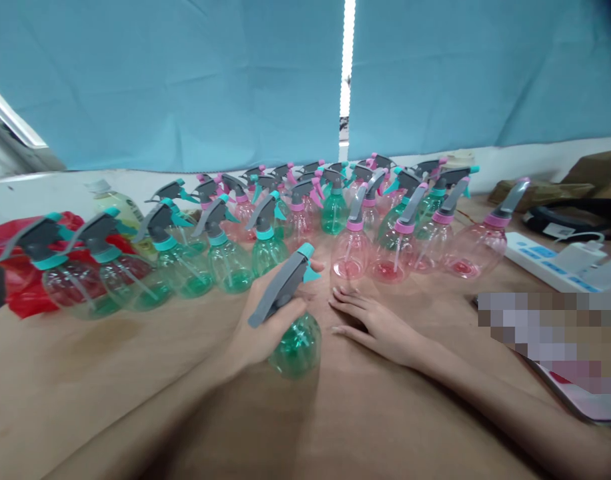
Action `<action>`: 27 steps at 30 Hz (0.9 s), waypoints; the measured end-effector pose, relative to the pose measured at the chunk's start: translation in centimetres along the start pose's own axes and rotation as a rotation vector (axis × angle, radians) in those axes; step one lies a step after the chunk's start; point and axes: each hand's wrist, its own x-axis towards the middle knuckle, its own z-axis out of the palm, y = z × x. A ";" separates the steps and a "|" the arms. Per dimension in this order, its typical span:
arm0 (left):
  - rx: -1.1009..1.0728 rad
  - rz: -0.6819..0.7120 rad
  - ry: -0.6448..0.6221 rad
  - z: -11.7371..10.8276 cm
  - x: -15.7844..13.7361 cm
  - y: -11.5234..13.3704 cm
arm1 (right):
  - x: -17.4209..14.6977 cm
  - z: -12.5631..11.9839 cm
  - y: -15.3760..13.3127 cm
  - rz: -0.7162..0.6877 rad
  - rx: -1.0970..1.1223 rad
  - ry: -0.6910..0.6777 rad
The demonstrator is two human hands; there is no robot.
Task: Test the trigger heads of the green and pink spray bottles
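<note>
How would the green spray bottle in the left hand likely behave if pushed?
The green spray bottle is probably light, its see-through body showing no clear liquid level. Its rounded, shiny sides may feel slippery. It might tip, since the grey spray head juts out above.

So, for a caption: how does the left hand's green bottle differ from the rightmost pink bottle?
The green bottle has a teal nozzle tip; the pink bottle a pink tip. The left hand grips the green bottle; no hand touches the pink one. Both have grey spray heads.

Red plastic (23,290), blue curtain (210,80), power strip (523,248)
</note>
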 end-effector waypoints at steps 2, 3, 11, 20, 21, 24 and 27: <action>-0.049 -0.007 0.009 0.2 0.0 0.4 | 0.0 0.0 0.0 0.000 0.000 0.004; -0.065 -0.010 0.009 0.3 0.0 0.6 | 0.0 0.0 0.0 -0.001 0.005 0.008; -0.003 0.008 0.020 0.1 0.2 0.3 | -0.1 0.0 0.0 0.003 0.025 0.016; 0.050 0.037 0.035 0.2 0.2 -0.1 | -0.1 -0.3 -0.3 0.007 0.016 0.004; 0.055 0.038 0.037 0.2 0.2 -0.1 | -0.1 -0.3 -0.3 0.006 0.013 0.002; 0.075 0.042 0.040 0.2 0.2 0.0 | -0.1 -0.2 -0.3 0.005 0.009 0.004; 0.101 0.050 0.047 0.2 0.2 0.2 | -0.1 -0.2 -0.3 0.005 0.018 0.016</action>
